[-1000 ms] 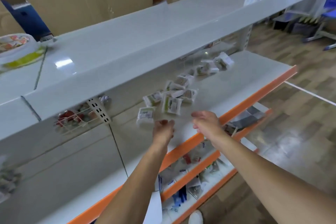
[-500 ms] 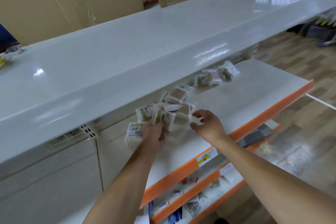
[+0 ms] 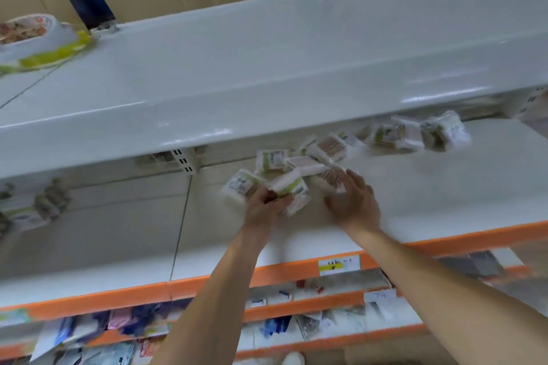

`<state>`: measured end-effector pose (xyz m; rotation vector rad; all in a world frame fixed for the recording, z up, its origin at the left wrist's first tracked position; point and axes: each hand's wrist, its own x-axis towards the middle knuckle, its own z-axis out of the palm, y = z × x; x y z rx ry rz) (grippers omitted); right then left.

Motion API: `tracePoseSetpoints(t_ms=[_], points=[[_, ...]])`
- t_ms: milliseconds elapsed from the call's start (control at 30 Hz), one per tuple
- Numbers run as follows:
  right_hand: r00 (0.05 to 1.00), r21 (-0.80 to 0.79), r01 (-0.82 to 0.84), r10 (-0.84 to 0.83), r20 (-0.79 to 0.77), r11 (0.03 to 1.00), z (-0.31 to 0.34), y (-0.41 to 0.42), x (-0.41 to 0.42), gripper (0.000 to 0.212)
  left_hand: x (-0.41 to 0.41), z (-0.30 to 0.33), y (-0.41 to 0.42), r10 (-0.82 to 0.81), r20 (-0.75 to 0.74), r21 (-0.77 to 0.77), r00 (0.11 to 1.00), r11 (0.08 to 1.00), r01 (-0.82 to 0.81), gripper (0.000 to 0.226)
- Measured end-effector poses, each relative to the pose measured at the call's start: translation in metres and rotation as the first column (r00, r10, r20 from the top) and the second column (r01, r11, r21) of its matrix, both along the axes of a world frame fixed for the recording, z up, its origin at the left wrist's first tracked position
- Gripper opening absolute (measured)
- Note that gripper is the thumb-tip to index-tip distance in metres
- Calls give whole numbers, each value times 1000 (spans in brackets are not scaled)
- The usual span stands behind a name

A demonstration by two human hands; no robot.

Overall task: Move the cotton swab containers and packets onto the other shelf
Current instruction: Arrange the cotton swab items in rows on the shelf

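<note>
My left hand (image 3: 264, 207) grips a swab packet (image 3: 292, 191); right hand (image 3: 353, 201), fingers spread, presses another packet (image 3: 330, 176). Gather the pile (image 3: 326, 154) together, squeeze gently, lift clear of shelf (image 3: 444, 187).

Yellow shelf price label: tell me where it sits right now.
Head view: the yellow shelf price label sits on the orange front edge of the white shelf, right of centre, between the two forearms.

Shop: orange-edged shelves (image 3: 296, 271), price label (image 3: 339, 264), packaged goods (image 3: 308, 326).
</note>
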<state>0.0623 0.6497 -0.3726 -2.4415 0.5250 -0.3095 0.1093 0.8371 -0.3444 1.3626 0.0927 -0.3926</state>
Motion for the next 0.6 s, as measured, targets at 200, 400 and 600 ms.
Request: tracePoseSetpoints(t_ms=[200, 400, 600], points=[[994, 46, 38, -42, 102, 998, -10, -1, 0, 42, -1, -8, 3, 8, 20, -4, 1000, 1000, -8, 38], [929, 351, 53, -176, 327, 935, -10, -1, -5, 18, 2, -11, 3, 14, -29, -32, 999, 999, -14, 34], [881, 648, 161, -404, 245, 745, -12, 0, -14, 44, 4, -10, 8, -57, 15, 43, 998, 998, 56, 31]])
